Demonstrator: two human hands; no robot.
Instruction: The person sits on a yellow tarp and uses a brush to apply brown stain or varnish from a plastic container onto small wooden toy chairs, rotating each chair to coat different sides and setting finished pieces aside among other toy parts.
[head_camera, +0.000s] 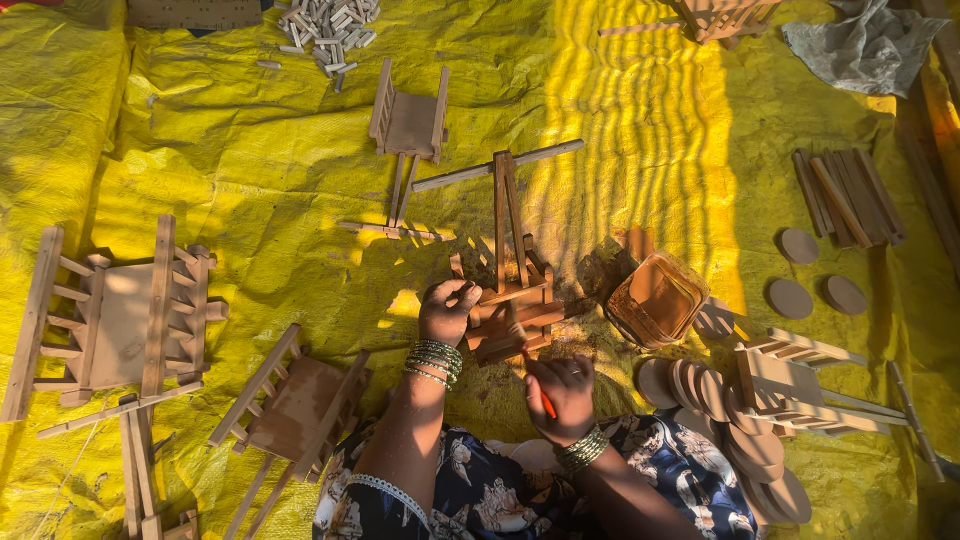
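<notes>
My left hand (445, 310) grips a small wooden cart frame (512, 300) that stands on the yellow tarp (640, 120) in front of me, its long handle pointing away. Close below it, my right hand (562, 393) holds a thin brush with a red handle (546, 402), its tip near the cart's lower side. A square clear container (655, 298) with brown liquid sits just right of the cart. Green bangles circle both wrists.
Other wooden carts lie at the left (120, 320), lower left (295, 400), far centre (408, 125) and right (800, 385). Several round wooden discs (740, 430) are heaped at my right. Wooden sticks (850, 195), small blocks (330, 25) and a grey cloth (865, 45) lie farther off.
</notes>
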